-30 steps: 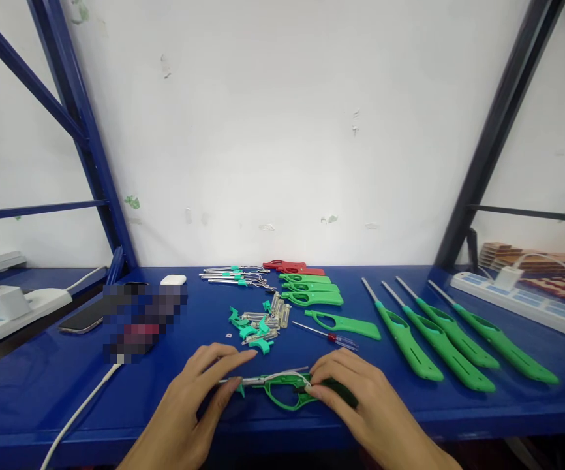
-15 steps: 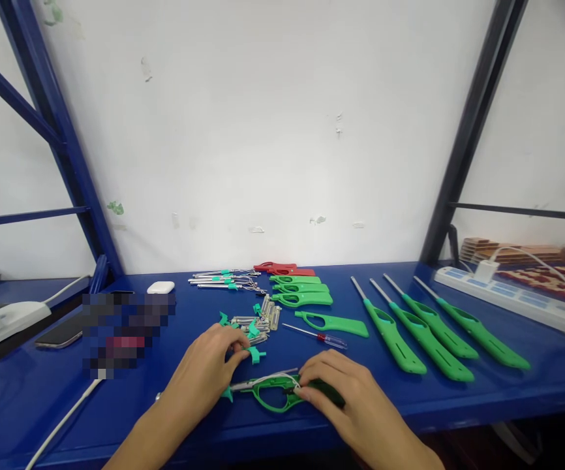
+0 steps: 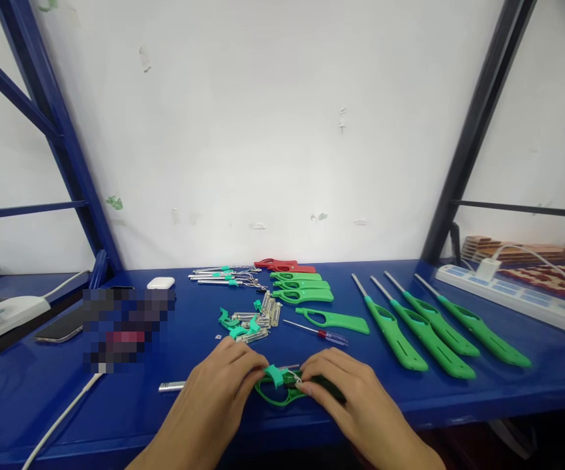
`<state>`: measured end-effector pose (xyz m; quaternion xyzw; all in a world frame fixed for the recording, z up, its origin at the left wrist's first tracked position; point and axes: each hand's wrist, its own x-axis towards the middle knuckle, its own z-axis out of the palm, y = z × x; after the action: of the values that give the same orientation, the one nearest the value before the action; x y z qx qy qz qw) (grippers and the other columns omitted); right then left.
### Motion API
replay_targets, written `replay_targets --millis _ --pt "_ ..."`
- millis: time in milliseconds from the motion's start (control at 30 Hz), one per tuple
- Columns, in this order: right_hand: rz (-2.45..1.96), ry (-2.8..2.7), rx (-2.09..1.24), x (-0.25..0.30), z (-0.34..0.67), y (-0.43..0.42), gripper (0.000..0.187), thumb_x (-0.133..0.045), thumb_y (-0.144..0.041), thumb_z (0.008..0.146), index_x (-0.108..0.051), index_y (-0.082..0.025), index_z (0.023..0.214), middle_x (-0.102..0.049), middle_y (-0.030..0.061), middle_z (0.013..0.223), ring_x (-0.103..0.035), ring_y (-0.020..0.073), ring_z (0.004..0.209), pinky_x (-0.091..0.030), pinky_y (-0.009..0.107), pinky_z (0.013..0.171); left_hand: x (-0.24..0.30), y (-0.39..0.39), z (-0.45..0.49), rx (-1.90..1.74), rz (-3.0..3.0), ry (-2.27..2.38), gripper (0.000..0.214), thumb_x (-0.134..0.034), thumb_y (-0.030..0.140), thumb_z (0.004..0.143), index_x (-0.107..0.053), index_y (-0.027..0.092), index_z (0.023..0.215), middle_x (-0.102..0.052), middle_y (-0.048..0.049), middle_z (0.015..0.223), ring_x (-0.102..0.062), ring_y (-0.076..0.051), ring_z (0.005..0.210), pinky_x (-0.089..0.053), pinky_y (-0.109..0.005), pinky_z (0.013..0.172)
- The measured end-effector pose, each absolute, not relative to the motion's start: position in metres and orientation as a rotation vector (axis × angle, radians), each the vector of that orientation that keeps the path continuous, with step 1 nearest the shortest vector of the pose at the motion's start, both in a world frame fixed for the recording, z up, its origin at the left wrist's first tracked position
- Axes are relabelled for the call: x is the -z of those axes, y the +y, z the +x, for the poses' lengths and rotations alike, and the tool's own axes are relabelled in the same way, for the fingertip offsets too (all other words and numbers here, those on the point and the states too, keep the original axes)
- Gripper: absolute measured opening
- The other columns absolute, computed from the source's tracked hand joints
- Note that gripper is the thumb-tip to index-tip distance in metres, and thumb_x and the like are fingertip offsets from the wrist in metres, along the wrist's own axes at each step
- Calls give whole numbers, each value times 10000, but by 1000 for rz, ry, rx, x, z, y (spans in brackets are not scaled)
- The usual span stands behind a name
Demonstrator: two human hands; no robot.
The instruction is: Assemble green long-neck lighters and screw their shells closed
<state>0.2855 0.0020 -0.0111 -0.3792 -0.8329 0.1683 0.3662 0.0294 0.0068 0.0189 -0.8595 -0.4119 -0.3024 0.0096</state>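
Shell (image 3: 273, 395) lies between left hand (image 3: 218, 386) and right hand (image 3: 347, 393)

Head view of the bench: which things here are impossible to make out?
Pixelated patch, head view: blurred out, contents unreadable.
Green handle shell: mostly covered by the left hand and right hand.
Teal trigger: fingers hide whether it is seated.
Small parts pile: too small to identify.
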Motion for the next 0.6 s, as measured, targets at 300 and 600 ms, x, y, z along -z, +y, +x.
replay_targets --millis 300,600 --pt "-969 -2132 -431 11 286 1 47 -642 -262 1088 -666 -286 1054 -750 -50 1075 -701 169 990 -500 297 885 -14 3 32 878 -2654 -1215 263 -620 -12 971 -744 220 959 -736 2 897 -672 -227 811 -549 -346 750" --pt "-956 -2142 -437 9 287 2 53 -648 -262 1083 -666 -278 1036 -754 -46 1068 -701 173 985 -501 300 886 -9 5 38 922 -2689 -1185 254 -633 -3 980 -756 219 988 -754 6 926 -692 -220 837 -553 -340 769"
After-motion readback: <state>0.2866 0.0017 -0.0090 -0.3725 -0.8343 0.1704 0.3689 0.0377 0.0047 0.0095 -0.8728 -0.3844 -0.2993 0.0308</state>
